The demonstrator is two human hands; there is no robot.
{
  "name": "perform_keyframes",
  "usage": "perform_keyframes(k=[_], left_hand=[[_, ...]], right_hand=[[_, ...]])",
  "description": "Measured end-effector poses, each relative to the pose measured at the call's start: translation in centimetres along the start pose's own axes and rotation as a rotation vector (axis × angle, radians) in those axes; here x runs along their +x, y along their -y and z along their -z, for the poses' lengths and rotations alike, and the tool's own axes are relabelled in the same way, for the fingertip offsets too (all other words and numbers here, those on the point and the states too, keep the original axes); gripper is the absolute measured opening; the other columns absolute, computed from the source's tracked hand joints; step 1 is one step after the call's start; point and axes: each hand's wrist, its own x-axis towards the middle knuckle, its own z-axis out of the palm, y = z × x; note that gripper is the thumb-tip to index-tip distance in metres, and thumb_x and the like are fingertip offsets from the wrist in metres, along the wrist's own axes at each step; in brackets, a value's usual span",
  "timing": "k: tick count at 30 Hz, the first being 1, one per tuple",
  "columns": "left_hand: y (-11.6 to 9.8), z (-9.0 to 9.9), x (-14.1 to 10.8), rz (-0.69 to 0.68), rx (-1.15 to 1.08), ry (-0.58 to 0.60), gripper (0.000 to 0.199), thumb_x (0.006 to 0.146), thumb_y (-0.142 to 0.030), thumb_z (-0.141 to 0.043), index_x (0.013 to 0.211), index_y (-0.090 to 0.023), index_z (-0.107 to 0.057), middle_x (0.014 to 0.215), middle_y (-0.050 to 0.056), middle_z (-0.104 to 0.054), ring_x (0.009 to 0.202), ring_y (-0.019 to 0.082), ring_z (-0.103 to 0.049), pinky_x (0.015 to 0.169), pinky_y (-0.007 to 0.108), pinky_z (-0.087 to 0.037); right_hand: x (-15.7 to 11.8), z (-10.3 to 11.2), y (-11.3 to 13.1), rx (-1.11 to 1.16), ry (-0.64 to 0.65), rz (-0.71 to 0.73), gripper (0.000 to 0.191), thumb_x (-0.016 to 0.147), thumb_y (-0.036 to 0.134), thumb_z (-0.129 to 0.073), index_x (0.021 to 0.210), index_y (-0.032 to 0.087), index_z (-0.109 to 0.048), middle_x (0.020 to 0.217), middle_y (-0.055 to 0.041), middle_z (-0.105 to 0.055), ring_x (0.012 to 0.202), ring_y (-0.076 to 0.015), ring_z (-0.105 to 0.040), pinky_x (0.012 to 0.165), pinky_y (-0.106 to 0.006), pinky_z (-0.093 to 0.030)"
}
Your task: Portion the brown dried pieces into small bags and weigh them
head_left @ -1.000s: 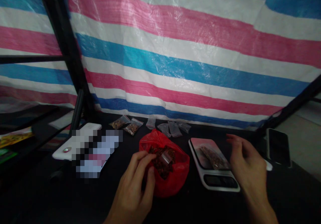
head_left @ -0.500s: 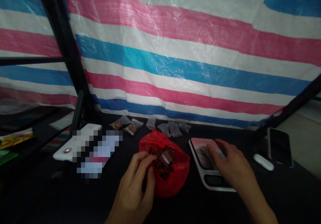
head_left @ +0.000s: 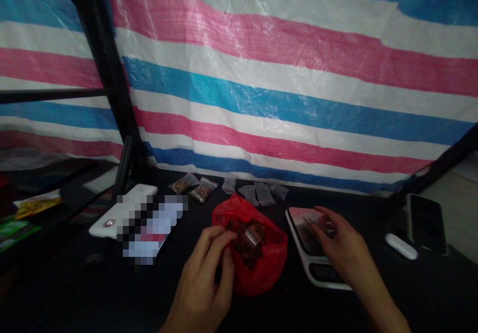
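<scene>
Red plastic bag [head_left: 269, 268]: open on the surface, holding dried reddish-brown pieces [head_left: 242, 246] and a clear pouch [head_left: 253, 236].
Left hand [head_left: 201, 278]: fingers pinched shut on the bag's rim.
Right hand [head_left: 347, 248]: fingers loosely curved over a digital scale [head_left: 309, 273]; any grip is hard to tell in this dim view.
Beyond: filled pouches [head_left: 192, 187], empty pouches [head_left: 257, 194].

Glossy woven plastic tarpaulin [head_left: 284, 79], crinkled red plastic bag [head_left: 271, 268], clear plastic sachets [head_left: 264, 195], matt black tabletop [head_left: 440, 293]
</scene>
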Motion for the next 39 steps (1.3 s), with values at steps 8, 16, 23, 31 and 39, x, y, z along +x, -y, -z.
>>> perform_keyframes(k=[8, 16, 23, 31, 39], left_hand=[[0.0, 0.4, 0.2, 0.033, -0.035, -0.028, 0.028, 0.097, -0.012, -0.047, 0.119, -0.026, -0.058, 0.112, 0.005, -0.061, 0.101, 0.015, -0.066, 0.085, 0.023, -0.055], [0.7, 0.3, 0.2, 0.067, -0.014, 0.072, 0.02, 0.097, -0.013, -0.045, 0.096, -0.024, -0.061, 0.096, 0.003, -0.065, 0.09, 0.018, -0.063, 0.079, 0.031, -0.053], [0.9, 0.7, 0.4, 0.141, 0.011, 0.126, 0.022, 0.097, -0.014, -0.043, 0.094, -0.024, -0.063, 0.093, 0.004, -0.066, 0.088, 0.021, -0.063, 0.077, 0.034, -0.05], [1.0, 0.8, 0.6, 0.168, -0.006, 0.135, 0.024, 0.098, -0.015, -0.042, 0.093, -0.023, -0.064, 0.092, 0.003, -0.066, 0.087, 0.021, -0.062, 0.078, 0.035, -0.05], [1.1, 0.8, 0.6, 0.178, -0.007, 0.142, 0.026, 0.098, -0.015, -0.04, 0.09, -0.023, -0.064, 0.09, 0.004, -0.066, 0.086, 0.02, -0.062, 0.076, 0.034, -0.051]], right_hand=[[-1.4, 0.3, 5.2, 0.325, 0.028, 0.253, 0.039, 0.084, 0.042, -0.069, 0.119, 0.025, -0.069, 0.101, -0.007, -0.073, 0.089, -0.024, -0.071, 0.082, -0.036, -0.057], [-4.7, -3.0, 10.5, 0.164, 0.403, 0.417, 0.046, 0.083, 0.011, -0.071, 0.125, 0.029, -0.067, 0.124, -0.0054, -0.068, 0.113, -0.0266, -0.064, 0.1, -0.044, -0.051], [-4.6, -4.2, 10.3, -0.049, 0.38, 0.449, 0.038, 0.088, 0.01, -0.064, 0.122, 0.025, -0.068, 0.114, -0.0084, -0.069, 0.102, -0.0283, -0.066, 0.091, -0.046, -0.053], [-4.9, -5.2, 10.8, -0.071, 0.325, 0.511, 0.035, 0.091, 0.016, -0.063, 0.125, 0.024, -0.065, 0.117, -0.0098, -0.071, 0.102, -0.0289, -0.067, 0.09, -0.046, -0.051], [-4.8, -5.8, 10.0, -0.033, 0.213, 0.542, 0.035, 0.093, 0.016, -0.058, 0.126, 0.026, -0.064, 0.11, -0.0082, -0.075, 0.097, -0.027, -0.069, 0.087, -0.045, -0.052]])
